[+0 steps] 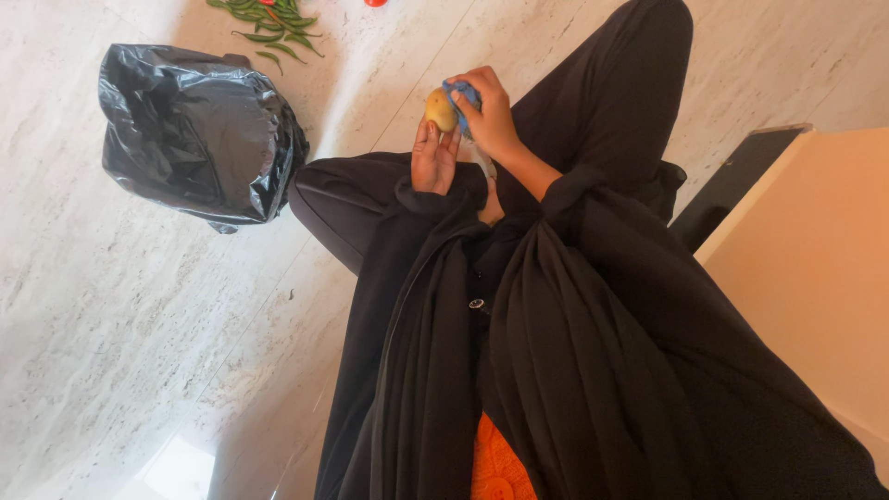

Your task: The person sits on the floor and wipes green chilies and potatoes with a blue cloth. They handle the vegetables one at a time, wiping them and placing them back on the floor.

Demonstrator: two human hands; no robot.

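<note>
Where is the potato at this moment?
In the head view the potato is near the top centre, held between the left hand and the right hand, which presses a blue tool on it.

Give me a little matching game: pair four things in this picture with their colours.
Things:
1. potato
2. bag on the floor
3. chillies
4. tool in the right hand

Colours:
A. green
B. blue
C. yellowish brown
D. shiny black

Pairs: 1-C, 2-D, 3-A, 4-B
</note>
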